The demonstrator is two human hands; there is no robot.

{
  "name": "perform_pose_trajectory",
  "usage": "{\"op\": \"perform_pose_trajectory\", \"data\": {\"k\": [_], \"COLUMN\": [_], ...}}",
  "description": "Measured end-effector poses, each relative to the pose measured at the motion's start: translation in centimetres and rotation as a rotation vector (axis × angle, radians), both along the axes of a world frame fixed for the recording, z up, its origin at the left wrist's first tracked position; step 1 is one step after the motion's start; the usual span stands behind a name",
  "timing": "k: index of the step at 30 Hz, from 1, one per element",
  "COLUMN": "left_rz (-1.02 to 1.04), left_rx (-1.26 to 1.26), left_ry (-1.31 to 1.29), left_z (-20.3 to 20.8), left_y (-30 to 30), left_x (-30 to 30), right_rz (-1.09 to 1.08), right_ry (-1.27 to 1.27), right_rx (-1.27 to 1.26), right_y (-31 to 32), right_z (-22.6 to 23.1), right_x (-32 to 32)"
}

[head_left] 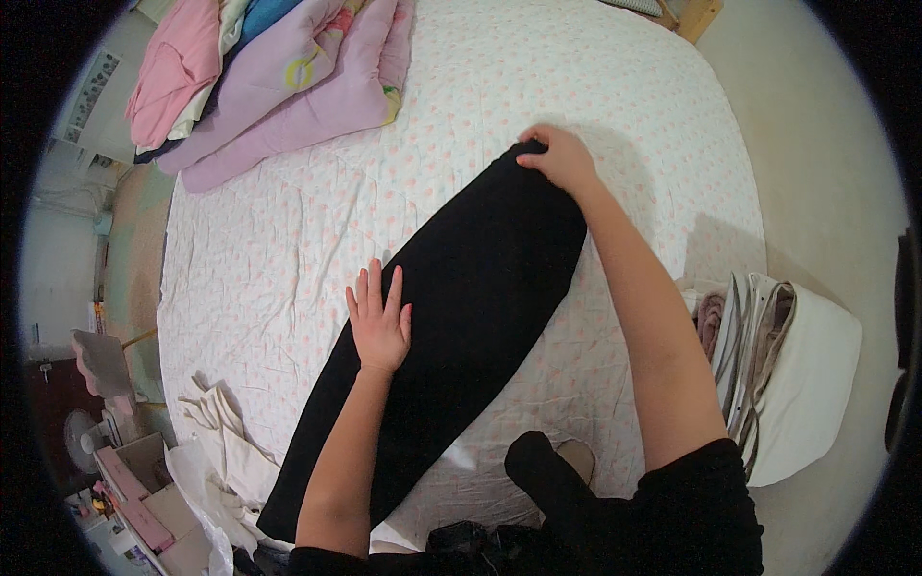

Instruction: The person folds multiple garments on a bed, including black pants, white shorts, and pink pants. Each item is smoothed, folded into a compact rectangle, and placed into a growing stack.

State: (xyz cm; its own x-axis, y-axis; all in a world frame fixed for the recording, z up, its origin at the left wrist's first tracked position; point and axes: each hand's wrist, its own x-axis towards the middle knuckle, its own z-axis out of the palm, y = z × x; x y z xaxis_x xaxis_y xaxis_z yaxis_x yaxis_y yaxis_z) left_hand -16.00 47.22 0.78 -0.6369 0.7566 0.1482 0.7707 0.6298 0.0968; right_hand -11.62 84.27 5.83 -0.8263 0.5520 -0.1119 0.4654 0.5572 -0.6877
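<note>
Black trousers [480,259], folded lengthwise, lie slanted across the bed from the lower left to the upper middle. My left hand [381,322] rests flat on their left edge, palm down with the fingers spread. At their far, wider end my right hand [560,161] grips the top edge between thumb and fingers. My left forearm covers part of the lower end of the trousers.
A quilted white bedspread with small pink spots [279,250] lies under everything. Folded lilac bedding [288,115] and pink clothing [178,72] are piled at the far left. Folded pale fabrics [807,374] stand at the right edge. Crumpled cream cloth [226,432] lies at lower left.
</note>
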Motion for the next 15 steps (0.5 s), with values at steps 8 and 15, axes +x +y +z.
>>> {"op": "perform_pose_trajectory", "data": {"k": [8, 15], "left_rz": [0.03, -0.257], "left_rx": [-0.016, -0.024], "left_ry": [-0.063, -0.348], "left_z": [-0.5, 0.7], "left_y": [0.5, -1.1], "left_x": [3.0, 10.5], "right_rz": [0.034, 0.354], "right_ry": [0.406, 0.079], "right_rx": [0.68, 0.526], "right_y": [-9.3, -15.9], "right_z": [-1.9, -4.6], "right_x": [0.2, 6.7]}}
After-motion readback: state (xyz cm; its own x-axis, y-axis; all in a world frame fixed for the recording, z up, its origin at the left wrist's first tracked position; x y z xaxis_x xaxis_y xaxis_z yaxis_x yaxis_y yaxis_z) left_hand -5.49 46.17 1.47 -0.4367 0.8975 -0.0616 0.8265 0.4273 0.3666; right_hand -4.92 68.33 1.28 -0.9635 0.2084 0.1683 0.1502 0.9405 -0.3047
